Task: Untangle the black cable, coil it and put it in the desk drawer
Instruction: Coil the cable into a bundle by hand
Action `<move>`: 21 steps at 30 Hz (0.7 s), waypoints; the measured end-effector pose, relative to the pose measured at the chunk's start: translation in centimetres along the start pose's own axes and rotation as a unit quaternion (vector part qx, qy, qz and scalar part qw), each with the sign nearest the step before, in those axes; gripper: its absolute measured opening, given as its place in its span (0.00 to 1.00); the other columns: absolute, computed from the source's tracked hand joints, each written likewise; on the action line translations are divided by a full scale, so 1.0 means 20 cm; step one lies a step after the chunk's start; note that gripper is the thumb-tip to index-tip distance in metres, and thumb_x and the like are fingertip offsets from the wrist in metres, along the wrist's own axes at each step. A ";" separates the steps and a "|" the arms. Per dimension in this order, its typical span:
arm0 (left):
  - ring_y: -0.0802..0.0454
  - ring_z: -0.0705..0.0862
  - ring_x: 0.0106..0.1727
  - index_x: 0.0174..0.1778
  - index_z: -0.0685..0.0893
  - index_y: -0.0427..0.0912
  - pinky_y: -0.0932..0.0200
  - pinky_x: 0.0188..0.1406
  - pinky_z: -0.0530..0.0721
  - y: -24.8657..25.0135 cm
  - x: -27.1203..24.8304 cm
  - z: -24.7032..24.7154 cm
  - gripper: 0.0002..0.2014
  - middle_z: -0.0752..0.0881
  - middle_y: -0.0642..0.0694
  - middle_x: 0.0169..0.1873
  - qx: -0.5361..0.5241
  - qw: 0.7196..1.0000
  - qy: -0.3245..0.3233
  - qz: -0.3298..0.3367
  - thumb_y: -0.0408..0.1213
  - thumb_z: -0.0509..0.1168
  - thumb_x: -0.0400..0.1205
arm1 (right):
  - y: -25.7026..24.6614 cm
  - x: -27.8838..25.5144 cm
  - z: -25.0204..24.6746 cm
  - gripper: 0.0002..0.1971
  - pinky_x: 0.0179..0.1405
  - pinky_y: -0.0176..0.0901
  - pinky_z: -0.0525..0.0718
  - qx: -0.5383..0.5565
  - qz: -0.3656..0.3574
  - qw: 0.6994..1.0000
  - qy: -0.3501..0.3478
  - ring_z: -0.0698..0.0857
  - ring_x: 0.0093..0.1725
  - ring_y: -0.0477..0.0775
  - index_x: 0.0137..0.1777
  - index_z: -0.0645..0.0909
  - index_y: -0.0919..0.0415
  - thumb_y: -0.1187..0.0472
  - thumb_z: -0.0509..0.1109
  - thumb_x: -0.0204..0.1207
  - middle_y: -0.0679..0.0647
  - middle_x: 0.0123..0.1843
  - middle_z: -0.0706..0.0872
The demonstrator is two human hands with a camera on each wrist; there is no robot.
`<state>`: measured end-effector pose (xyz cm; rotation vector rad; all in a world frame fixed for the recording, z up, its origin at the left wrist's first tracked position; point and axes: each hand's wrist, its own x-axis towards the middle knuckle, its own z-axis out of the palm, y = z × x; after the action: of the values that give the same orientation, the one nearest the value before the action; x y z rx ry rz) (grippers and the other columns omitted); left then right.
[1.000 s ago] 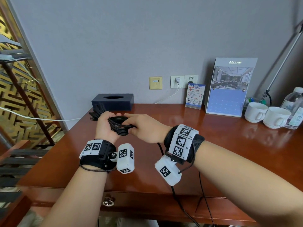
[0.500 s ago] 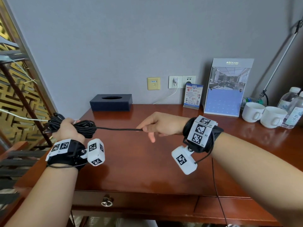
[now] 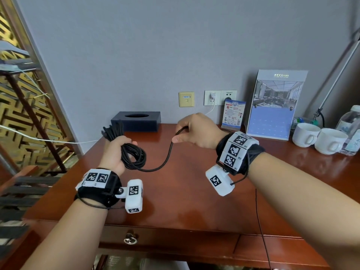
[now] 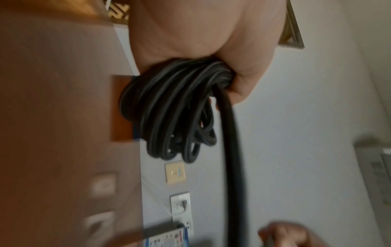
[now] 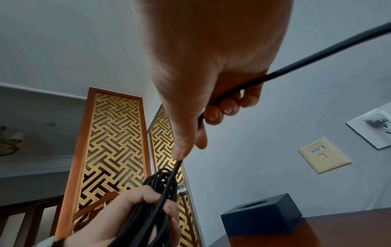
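My left hand (image 3: pixel 115 152) grips a bundle of black cable (image 3: pixel 134 155) loops above the left part of the wooden desk (image 3: pixel 185 191). The coil (image 4: pixel 169 108) hangs from the palm in the left wrist view. A free strand (image 3: pixel 165 158) sags from the bundle and rises to my right hand (image 3: pixel 196 131), which holds it between thumb and curled fingers (image 5: pixel 224 108). The strand (image 5: pixel 317 56) runs on past the hand toward the right. The desk drawer (image 3: pixel 167 238) below the front edge is closed, with a round metal knob (image 3: pixel 130 240).
A dark tissue box (image 3: pixel 136 121) stands at the back left by the wall. Wall sockets (image 3: pixel 220 97) with a white plug, a small card (image 3: pixel 233 114), a calendar stand (image 3: pixel 272 106), two white cups (image 3: pixel 319 137) and water bottles (image 3: pixel 350 129) line the back right. A lattice screen (image 3: pixel 23 114) stands left.
My left hand has swung back in from the left with the coil. The strand, taut half a second ago, now hangs slack, and my right hand has risen slightly.
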<state>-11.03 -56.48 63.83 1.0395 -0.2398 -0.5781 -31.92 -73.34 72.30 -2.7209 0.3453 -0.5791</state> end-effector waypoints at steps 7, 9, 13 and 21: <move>0.44 0.84 0.34 0.54 0.74 0.42 0.47 0.42 0.85 -0.09 -0.10 0.18 0.15 0.77 0.39 0.38 0.026 0.989 -0.143 -0.003 0.19 0.64 0.78 | -0.01 0.04 0.03 0.15 0.38 0.44 0.79 -0.018 0.006 0.998 0.065 0.83 0.40 0.51 0.41 0.83 0.51 0.41 0.79 0.68 0.45 0.36 0.84; 0.44 0.84 0.35 0.57 0.74 0.40 0.47 0.41 0.85 -0.10 -0.13 0.22 0.18 0.78 0.39 0.40 0.031 0.983 -0.180 -0.020 0.20 0.66 0.75 | -0.01 0.04 0.05 0.15 0.38 0.45 0.81 -0.013 0.000 0.998 0.062 0.83 0.39 0.51 0.41 0.82 0.52 0.42 0.79 0.68 0.45 0.36 0.85; 0.43 0.82 0.38 0.62 0.71 0.39 0.45 0.43 0.83 -0.13 -0.17 0.26 0.25 0.78 0.40 0.39 0.022 0.957 -0.282 -0.066 0.24 0.69 0.70 | -0.02 0.04 0.07 0.14 0.38 0.46 0.81 -0.001 -0.006 0.998 0.060 0.83 0.38 0.51 0.40 0.79 0.49 0.42 0.78 0.70 0.45 0.35 0.85; 0.43 0.85 0.40 0.57 0.75 0.37 0.46 0.45 0.84 -0.18 -0.22 0.31 0.18 0.80 0.41 0.40 0.037 0.954 -0.291 -0.055 0.24 0.64 0.71 | 0.00 0.05 0.08 0.11 0.42 0.51 0.82 0.066 -0.023 0.997 0.040 0.83 0.38 0.52 0.42 0.82 0.55 0.48 0.77 0.74 0.47 0.36 0.86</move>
<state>-18.67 -60.01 64.27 0.9377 -0.7302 -0.9791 -30.27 -73.14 71.35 -2.5900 0.2555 -0.6997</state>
